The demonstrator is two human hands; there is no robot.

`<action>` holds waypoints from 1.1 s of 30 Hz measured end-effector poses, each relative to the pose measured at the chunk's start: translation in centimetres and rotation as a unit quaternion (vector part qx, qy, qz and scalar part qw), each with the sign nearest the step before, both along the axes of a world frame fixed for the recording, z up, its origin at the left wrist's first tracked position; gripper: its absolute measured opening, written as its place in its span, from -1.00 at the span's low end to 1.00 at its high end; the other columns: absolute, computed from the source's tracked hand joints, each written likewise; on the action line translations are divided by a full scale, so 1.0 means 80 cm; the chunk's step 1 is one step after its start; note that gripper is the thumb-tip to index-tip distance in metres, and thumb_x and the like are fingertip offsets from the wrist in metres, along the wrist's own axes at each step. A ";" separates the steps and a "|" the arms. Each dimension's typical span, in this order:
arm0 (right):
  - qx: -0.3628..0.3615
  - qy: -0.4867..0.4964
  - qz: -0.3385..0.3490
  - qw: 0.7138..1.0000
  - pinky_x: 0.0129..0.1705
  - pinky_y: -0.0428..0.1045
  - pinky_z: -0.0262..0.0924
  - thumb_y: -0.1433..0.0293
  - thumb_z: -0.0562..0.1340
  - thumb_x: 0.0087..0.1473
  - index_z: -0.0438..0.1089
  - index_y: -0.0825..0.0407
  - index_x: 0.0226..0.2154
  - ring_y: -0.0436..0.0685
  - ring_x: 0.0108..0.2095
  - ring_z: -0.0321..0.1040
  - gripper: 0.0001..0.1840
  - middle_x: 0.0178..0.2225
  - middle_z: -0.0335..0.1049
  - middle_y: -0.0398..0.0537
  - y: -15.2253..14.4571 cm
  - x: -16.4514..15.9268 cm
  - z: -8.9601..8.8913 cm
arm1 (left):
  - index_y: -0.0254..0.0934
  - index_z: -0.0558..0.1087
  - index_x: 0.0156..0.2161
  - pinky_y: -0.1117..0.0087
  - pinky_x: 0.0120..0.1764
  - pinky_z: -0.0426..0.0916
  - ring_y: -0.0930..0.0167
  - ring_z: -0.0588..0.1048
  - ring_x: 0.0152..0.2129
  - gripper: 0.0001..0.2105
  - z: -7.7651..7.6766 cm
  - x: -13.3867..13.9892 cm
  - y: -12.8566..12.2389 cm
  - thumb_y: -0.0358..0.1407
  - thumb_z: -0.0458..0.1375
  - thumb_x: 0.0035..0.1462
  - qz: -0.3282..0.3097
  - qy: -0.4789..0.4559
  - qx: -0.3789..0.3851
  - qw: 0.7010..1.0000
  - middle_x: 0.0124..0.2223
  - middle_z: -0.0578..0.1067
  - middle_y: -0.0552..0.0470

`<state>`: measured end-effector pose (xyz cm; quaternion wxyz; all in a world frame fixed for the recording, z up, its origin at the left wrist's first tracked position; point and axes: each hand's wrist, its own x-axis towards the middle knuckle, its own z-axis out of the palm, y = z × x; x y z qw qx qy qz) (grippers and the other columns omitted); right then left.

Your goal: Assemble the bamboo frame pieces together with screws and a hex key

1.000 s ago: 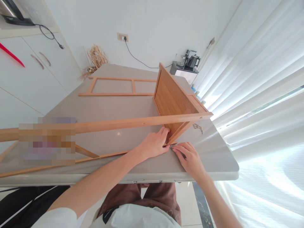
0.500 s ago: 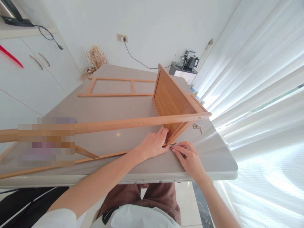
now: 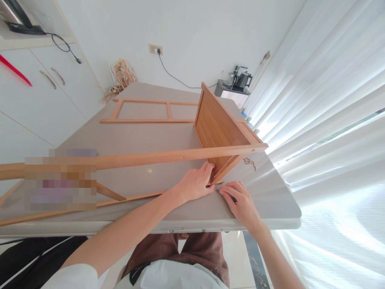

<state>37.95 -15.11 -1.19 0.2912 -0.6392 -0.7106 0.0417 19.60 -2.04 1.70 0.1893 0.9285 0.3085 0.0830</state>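
Along desk [image 3: 276, 196], left hand [image 3: 197, 182] grips panel [image 3: 221, 126], likely bracing it; right hand [image 3: 239, 197] pinches metal piece [image 3: 217, 187]; screws [image 3: 249, 162] near.

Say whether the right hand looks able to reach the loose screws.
Probably yes: bare tabletop lies between the right hand and the screws, though that hand seems to pinch a thin metal piece.
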 end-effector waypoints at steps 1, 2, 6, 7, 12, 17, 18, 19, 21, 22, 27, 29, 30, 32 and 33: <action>0.002 0.000 -0.001 1.000 -0.09 0.12 0.30 0.36 0.16 0.36 0.53 -0.08 -0.13 0.19 -0.17 0.31 -0.79 -0.22 0.40 0.00 0.000 0.000 0.001 | -0.26 0.31 0.21 0.18 -0.14 0.49 0.31 0.52 -0.19 -0.53 0.000 0.000 0.000 -0.10 0.19 0.29 0.001 0.000 0.001 1.000 0.12 0.43 -0.14; 0.003 0.000 -0.003 1.000 -0.09 0.11 0.30 0.36 0.16 0.36 0.53 -0.08 -0.13 0.19 -0.17 0.32 -0.79 -0.22 0.39 0.00 -0.001 0.000 0.001 | -0.26 0.31 0.21 0.18 -0.15 0.49 0.32 0.52 -0.19 -0.53 0.000 0.000 0.000 -0.10 0.20 0.29 0.001 0.000 0.002 1.000 0.12 0.43 -0.14; 0.008 -0.001 -0.010 1.000 -0.10 0.11 0.31 0.35 0.16 0.36 0.53 -0.09 -0.14 0.20 -0.17 0.33 -0.79 -0.22 0.39 0.01 -0.003 0.000 0.001 | -0.26 0.31 0.20 0.20 -0.17 0.50 0.33 0.52 -0.20 -0.54 0.000 -0.001 0.000 -0.11 0.20 0.29 0.002 -0.001 0.012 1.000 0.12 0.44 -0.14; 0.009 -0.001 -0.012 1.000 -0.11 0.11 0.31 0.35 0.16 0.36 0.53 -0.09 -0.13 0.20 -0.17 0.33 -0.79 -0.22 0.39 0.01 -0.004 0.000 0.000 | -0.26 0.31 0.20 0.20 -0.17 0.50 0.33 0.52 -0.20 -0.54 0.000 -0.001 0.000 -0.11 0.20 0.29 0.003 -0.001 0.015 1.000 0.12 0.44 -0.14; 0.016 -0.003 -0.030 0.999 -0.12 0.11 0.34 0.33 0.16 0.36 0.54 -0.11 -0.13 0.21 -0.15 0.34 -0.79 -0.21 0.40 0.02 -0.014 0.005 -0.001 | -0.27 0.33 0.18 0.19 -0.16 0.50 0.32 0.53 -0.20 -0.55 0.001 0.000 -0.004 -0.10 0.20 0.30 0.016 0.009 0.032 0.999 0.10 0.45 -0.13; 0.027 -0.005 -0.056 0.998 -0.15 0.11 0.37 0.32 0.15 0.35 0.53 -0.12 -0.13 0.22 -0.14 0.36 -0.78 -0.21 0.42 0.01 -0.025 0.024 0.009 | -0.27 0.32 0.21 0.18 -0.17 0.51 0.32 0.53 -0.21 -0.55 0.002 0.004 -0.012 -0.11 0.18 0.32 0.033 0.027 0.053 0.998 0.08 0.46 -0.13; 0.032 -0.005 -0.064 0.997 -0.14 0.12 0.36 0.32 0.16 0.35 0.53 -0.11 -0.13 0.22 -0.14 0.36 -0.79 -0.21 0.42 0.01 -0.027 0.030 0.013 | -0.27 0.32 0.21 0.18 -0.17 0.52 0.31 0.53 -0.20 -0.56 0.002 0.005 -0.013 -0.12 0.18 0.32 0.032 0.028 0.056 0.997 0.08 0.46 -0.13; 0.038 -0.006 -0.072 0.997 -0.12 0.13 0.35 0.33 0.16 0.35 0.52 -0.11 -0.13 0.22 -0.14 0.35 -0.79 -0.21 0.43 0.01 -0.028 0.035 0.016 | -0.27 0.32 0.21 0.18 -0.16 0.52 0.31 0.53 -0.19 -0.56 0.003 0.005 -0.014 -0.13 0.18 0.32 0.031 0.029 0.060 0.997 0.08 0.46 -0.13; 0.045 -0.006 -0.080 0.996 -0.11 0.14 0.34 0.34 0.17 0.35 0.52 -0.09 -0.12 0.22 -0.14 0.34 -0.80 -0.21 0.43 0.00 -0.031 0.040 0.021 | -0.27 0.33 0.21 0.17 -0.15 0.52 0.30 0.53 -0.17 -0.57 0.005 0.004 -0.014 -0.14 0.18 0.33 0.024 0.028 0.064 0.997 0.09 0.46 -0.13; 0.044 -0.006 -0.078 0.996 -0.11 0.13 0.33 0.34 0.17 0.35 0.52 -0.09 -0.12 0.21 -0.15 0.34 -0.81 -0.21 0.43 0.00 -0.032 0.040 0.023 | -0.27 0.34 0.20 0.16 -0.14 0.52 0.30 0.53 -0.16 -0.58 0.006 0.003 -0.013 -0.14 0.18 0.33 0.020 0.027 0.064 0.997 0.10 0.46 -0.13; 0.013 -0.002 -0.020 1.000 -0.07 0.07 0.37 0.36 0.17 0.36 0.53 -0.12 -0.13 0.15 -0.12 0.34 -0.81 -0.20 0.44 -0.05 -0.023 0.012 0.016 | -0.27 0.36 0.18 0.14 -0.11 0.51 0.29 0.53 -0.13 -0.60 0.012 -0.002 -0.010 -0.16 0.19 0.32 0.004 0.024 0.059 0.998 0.11 0.45 -0.13; 0.009 0.000 -0.004 1.000 -0.06 0.07 0.37 0.36 0.16 0.36 0.53 -0.11 -0.15 0.15 -0.12 0.34 -0.80 -0.19 0.44 -0.05 -0.015 0.000 0.011 | -0.27 0.36 0.18 0.14 -0.10 0.51 0.29 0.53 -0.13 -0.60 0.014 -0.003 -0.009 -0.16 0.20 0.32 0.001 0.026 0.057 0.998 0.10 0.46 -0.12; 0.010 0.002 0.001 1.000 -0.05 0.09 0.37 0.36 0.16 0.37 0.53 -0.10 -0.15 0.15 -0.12 0.35 -0.79 -0.19 0.44 -0.04 -0.011 -0.004 0.009 | -0.27 0.37 0.17 0.14 -0.10 0.51 0.29 0.53 -0.13 -0.61 0.015 -0.003 -0.009 -0.16 0.19 0.32 -0.001 0.027 0.056 0.998 0.10 0.46 -0.12; 0.013 0.003 0.003 1.000 -0.04 0.12 0.37 0.36 0.14 0.37 0.53 -0.09 -0.15 0.17 -0.12 0.35 -0.77 -0.19 0.44 -0.02 -0.006 -0.008 0.006 | -0.27 0.37 0.17 0.15 -0.11 0.52 0.29 0.53 -0.13 -0.61 0.016 -0.003 -0.010 -0.16 0.19 0.32 -0.003 0.029 0.054 0.998 0.09 0.47 -0.12; 0.015 0.004 0.004 1.000 -0.04 0.14 0.37 0.36 0.14 0.38 0.53 -0.09 -0.15 0.18 -0.12 0.35 -0.77 -0.19 0.44 -0.01 -0.005 -0.009 0.005 | -0.27 0.37 0.17 0.15 -0.11 0.52 0.29 0.53 -0.13 -0.61 0.017 -0.003 -0.010 -0.16 0.19 0.32 -0.004 0.030 0.053 0.998 0.09 0.47 -0.12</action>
